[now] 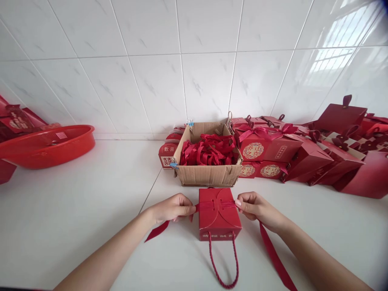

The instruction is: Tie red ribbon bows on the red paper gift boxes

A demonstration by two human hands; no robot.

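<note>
A red gift box (220, 218) with a rope handle (223, 283) stands on the white tabletop, its handle hanging toward me. Its curved top flaps are closed, and a red ribbon (277, 258) runs across them through the slots. At the box's left side my left hand (177, 208) pinches one end of the ribbon, with a short tail below the fingers. On the right, my right hand (251, 205) pinches the other end close to the box edge. A longer tail trails from it down toward the front. The ribbon looks stretched flat between both hands.
Behind the box stands a cardboard box (209, 176) full of loose red ribbons (209, 149). Ribboned red boxes (263, 149) and more red cartons (309, 159) crowd the right. A red plastic basin (60, 147) is at far left, and a tiled wall (151, 81) closes off the back.
</note>
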